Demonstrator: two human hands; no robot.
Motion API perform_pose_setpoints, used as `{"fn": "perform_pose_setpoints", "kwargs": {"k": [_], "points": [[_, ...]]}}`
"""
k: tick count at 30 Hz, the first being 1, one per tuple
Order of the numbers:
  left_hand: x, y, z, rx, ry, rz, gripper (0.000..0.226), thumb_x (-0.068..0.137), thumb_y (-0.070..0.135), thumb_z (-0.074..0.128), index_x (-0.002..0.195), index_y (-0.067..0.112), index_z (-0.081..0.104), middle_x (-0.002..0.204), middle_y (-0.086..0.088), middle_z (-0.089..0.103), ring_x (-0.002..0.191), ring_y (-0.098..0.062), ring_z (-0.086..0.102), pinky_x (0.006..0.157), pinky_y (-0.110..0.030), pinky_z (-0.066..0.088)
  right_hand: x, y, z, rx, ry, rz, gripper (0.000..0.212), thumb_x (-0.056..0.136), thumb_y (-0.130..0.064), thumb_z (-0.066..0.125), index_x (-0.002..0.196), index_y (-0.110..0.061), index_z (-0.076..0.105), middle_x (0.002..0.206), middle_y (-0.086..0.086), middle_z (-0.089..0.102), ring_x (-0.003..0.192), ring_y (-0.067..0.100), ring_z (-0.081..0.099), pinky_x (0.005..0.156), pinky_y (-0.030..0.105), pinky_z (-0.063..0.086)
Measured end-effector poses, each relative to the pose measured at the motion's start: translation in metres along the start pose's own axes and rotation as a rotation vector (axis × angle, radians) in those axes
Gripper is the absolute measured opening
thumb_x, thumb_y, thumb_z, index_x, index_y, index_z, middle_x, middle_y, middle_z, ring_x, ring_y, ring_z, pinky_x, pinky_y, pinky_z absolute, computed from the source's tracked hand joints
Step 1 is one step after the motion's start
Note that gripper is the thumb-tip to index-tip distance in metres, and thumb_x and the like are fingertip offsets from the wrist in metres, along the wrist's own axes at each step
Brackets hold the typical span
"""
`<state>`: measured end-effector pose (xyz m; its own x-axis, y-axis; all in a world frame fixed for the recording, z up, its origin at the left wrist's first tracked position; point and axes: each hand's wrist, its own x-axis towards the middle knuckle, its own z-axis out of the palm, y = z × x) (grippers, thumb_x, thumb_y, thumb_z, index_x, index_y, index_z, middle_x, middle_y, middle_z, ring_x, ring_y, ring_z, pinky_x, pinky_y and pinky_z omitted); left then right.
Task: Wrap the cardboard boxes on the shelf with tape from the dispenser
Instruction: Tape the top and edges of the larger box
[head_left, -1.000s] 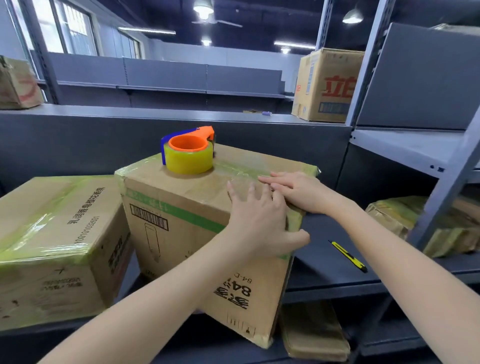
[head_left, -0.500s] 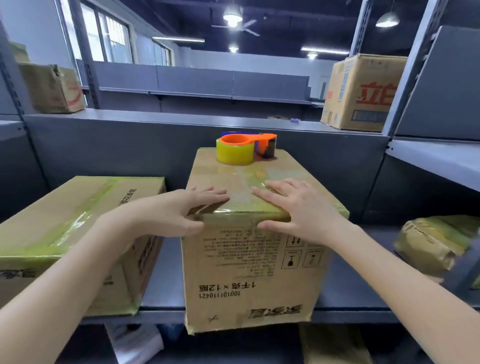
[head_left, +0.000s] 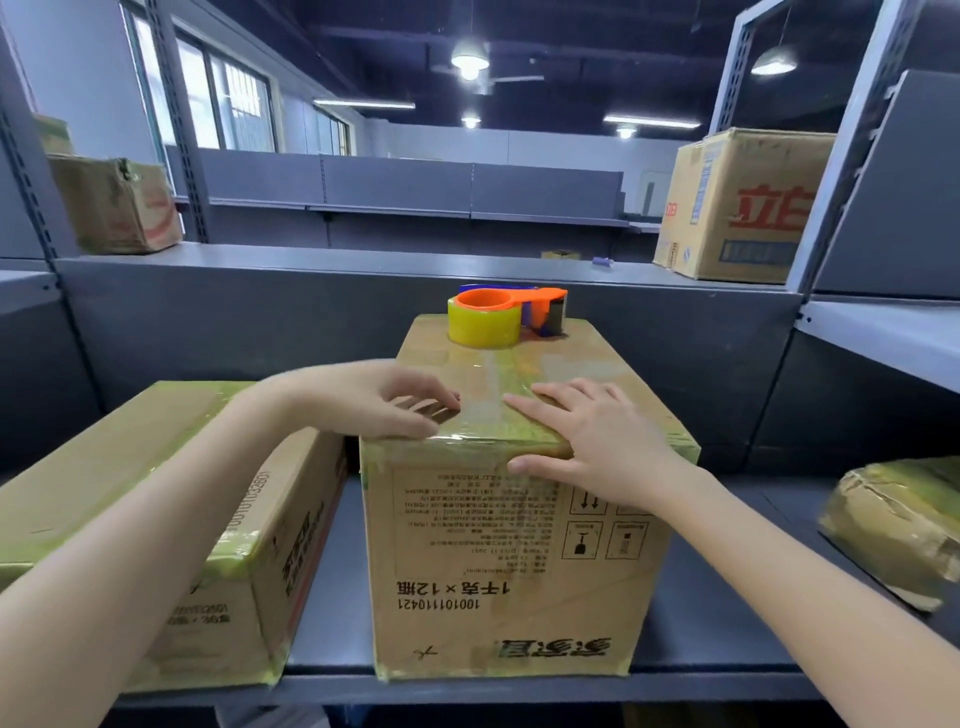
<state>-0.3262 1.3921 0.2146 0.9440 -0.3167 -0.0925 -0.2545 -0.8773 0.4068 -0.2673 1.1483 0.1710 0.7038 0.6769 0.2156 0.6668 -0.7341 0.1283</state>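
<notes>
Head view looks down on an upright brown cardboard box with upside-down black print, standing on the grey metal shelf at the centre of the frame, its top and edges already banded with glossy yellowish tape. Both hands lie open and flat on the near top edge: the left hand at about 10 o'clock from the box's front face, fingers curled slightly onto the taped top, and the right hand at about 1 o'clock, palm over the corner with the thumb hooked down the front. Neither grips anything; they appear to be pressing or smoothing the tape. An orange-and-blue tape dispenser carrying a yellow roll sits loose at the far end of the box top, at 12 o'clock from the hands and well apart from them. A second, lower tape-wrapped cardboard box lies just beside the first at 9 o'clock, and a crumpled taped parcel rests at 3 o'clock. The main risk, as I judge it, is the unsecured dispenser: if the box is tilted or turned for another pass, it could slide off behind. Uneven pressing could also trap wrinkles or leave the tape edge lifting.
</notes>
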Motion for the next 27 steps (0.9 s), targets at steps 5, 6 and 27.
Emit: {"fn": "perform_pose_setpoints", "kwargs": {"k": [5,6,27], "points": [[0.071,0.005,-0.020,0.144,0.411,0.002,0.033,0.091,0.036,0.056,0.117,0.017,0.062,0.117,0.004,0.063,0.108,-0.015,0.056,0.091,-0.029,0.043,-0.001,0.001,-0.003,0.082,-0.035,0.002,0.084,0.068,-0.078,0.003,0.145,-0.047,0.011,0.154,-0.008,0.021,0.140,0.016,0.015,0.113,0.039,0.012],[0.087,0.004,-0.020,0.195,0.474,-0.003,0.037,0.091,0.035,0.056,0.122,0.014,0.058,0.124,-0.001,0.060,0.112,-0.019,0.054,0.093,-0.031,0.042,-0.001,0.000,-0.003,0.084,-0.028,0.003,0.082,0.069,-0.078,0.004,0.145,-0.048,0.012,0.154,-0.009,0.021,0.139,0.016,0.016,0.113,0.040,0.012],[0.157,0.011,-0.034,-0.020,0.623,-0.115,0.018,0.098,0.021,0.044,0.090,0.006,0.047,0.093,-0.016,0.053,0.088,-0.032,0.050,0.063,-0.034,0.034,0.001,0.013,-0.008,0.412,-0.067,0.031,0.064,0.087,-0.063,0.032,0.144,-0.033,0.032,0.152,-0.007,0.028,0.138,0.011,0.022,0.113,0.026,0.016]]}}
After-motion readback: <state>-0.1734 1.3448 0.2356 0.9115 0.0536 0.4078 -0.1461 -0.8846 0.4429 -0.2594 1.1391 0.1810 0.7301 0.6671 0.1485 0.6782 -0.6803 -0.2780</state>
